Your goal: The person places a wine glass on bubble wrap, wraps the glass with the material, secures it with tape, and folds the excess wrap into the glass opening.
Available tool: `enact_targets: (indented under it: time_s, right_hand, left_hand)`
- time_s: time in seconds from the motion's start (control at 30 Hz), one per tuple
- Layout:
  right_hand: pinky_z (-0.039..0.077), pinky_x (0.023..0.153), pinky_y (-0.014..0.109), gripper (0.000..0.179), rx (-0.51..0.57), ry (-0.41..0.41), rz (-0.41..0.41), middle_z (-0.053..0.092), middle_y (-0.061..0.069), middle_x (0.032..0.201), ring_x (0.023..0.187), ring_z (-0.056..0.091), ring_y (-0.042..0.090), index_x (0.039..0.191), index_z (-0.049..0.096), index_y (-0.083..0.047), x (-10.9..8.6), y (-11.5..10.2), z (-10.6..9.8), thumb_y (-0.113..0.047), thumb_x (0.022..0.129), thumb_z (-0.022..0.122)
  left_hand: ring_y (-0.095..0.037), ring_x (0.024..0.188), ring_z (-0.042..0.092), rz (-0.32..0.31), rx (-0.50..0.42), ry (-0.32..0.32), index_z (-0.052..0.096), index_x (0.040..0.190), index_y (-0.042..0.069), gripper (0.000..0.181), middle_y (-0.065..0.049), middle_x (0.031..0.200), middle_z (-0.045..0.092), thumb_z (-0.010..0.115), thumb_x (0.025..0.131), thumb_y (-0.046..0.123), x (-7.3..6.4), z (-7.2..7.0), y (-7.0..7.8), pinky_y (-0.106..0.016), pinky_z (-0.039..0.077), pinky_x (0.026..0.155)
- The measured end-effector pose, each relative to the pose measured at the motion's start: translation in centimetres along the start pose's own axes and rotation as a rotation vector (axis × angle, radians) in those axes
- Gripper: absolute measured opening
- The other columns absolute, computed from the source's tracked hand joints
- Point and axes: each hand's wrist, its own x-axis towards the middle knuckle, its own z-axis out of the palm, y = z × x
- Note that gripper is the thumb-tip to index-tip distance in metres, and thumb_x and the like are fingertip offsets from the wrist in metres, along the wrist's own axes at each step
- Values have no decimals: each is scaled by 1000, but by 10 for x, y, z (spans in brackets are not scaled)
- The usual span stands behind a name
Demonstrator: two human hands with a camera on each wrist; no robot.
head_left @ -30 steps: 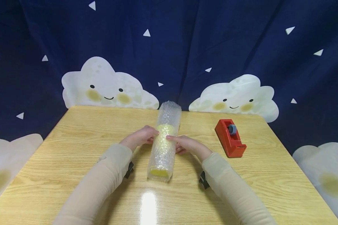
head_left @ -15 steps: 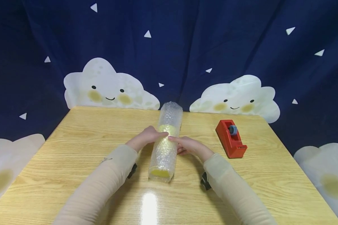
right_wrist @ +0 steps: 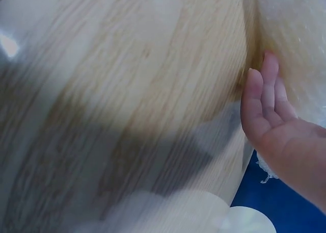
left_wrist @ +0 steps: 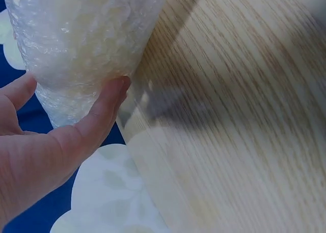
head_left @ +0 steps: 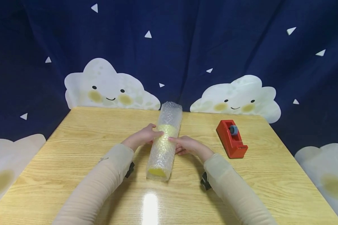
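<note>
A long roll of bubble wrap (head_left: pixel 161 156) lies lengthwise on the table, with a yellow object (head_left: pixel 157 172) showing through at its near end and middle. From the left, my left hand (head_left: pixel 140 137) holds the roll, its thumb over the upper surface. My right hand (head_left: pixel 190 145) holds the opposite side, thumb on top and fingers low along the flank. In the left wrist view two fingertips touch the bubble wrap (left_wrist: pixel 86 34). The right wrist view has the fingers against the bubble wrap (right_wrist: pixel 305 34) near the tabletop; the thumb is hidden there.
A red tape dispenser (head_left: pixel 232 139) with a blue-grey tape roll (head_left: pixel 233 130) stands on the right of the wooden table (head_left: pixel 270 175). Behind the table's far edge hangs a dark blue curtain (head_left: pixel 169 47) with white clouds and triangles.
My left thumb reached across the roll's top half a second ago and has since drawn back left. The roll's near end has swung slightly left. My right hand stays almost in place.
</note>
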Motion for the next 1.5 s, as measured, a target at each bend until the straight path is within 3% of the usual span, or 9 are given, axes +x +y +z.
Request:
enact_targets:
  time_s: [0.23,0.47,0.6,0.9,1.07,1.17,1.5]
  right_hand:
    - [51,69,24,53,-11,-40,-33,65,-2,78,71,59,8,119,52,8,-1,1,0,-39,98,42]
    - [52,70,24,49,37,-98,-70,63,-4,78,72,60,7,121,48,7,-4,3,-1,-35,100,39]
    - [53,72,26,46,57,-102,-64,62,-1,82,74,60,9,120,48,5,-6,4,-1,-35,100,36]
    - [53,78,31,45,72,-42,-12,60,17,112,84,59,14,130,41,5,-7,3,-2,-29,103,30]
    - [54,75,29,41,74,-23,-11,61,11,102,81,59,13,128,42,5,-7,3,-1,-26,102,32]
    - [55,75,30,40,74,-15,-15,59,8,96,79,59,13,127,43,6,-6,2,-1,-24,102,33]
    - [53,71,27,39,76,-22,-32,58,1,81,73,58,10,129,43,8,-9,0,-2,-19,102,36]
  left_hand:
    - [-35,124,43,-16,83,-4,8,144,-9,70,-27,147,25,43,96,28,0,5,5,-43,40,103]
    - [-36,137,28,-23,219,43,0,145,-11,100,-26,154,7,57,86,48,-3,14,12,-44,33,109]
    - [-37,138,25,-30,204,45,-2,145,-11,98,-26,154,7,57,88,43,-4,16,13,-43,31,111]
    - [-37,134,31,-50,150,38,-1,144,-13,92,-28,153,8,54,88,35,-1,15,14,-45,34,108]
    - [-38,139,22,-41,227,73,-4,143,-13,98,-29,153,9,52,86,44,-3,20,16,-41,24,114]
    - [-38,139,22,-48,273,87,-5,144,-12,103,-29,152,11,53,86,51,-5,21,16,-42,24,114]
    - [-38,137,26,-46,258,104,2,144,-13,101,-30,151,15,56,83,47,-3,21,15,-44,27,113]
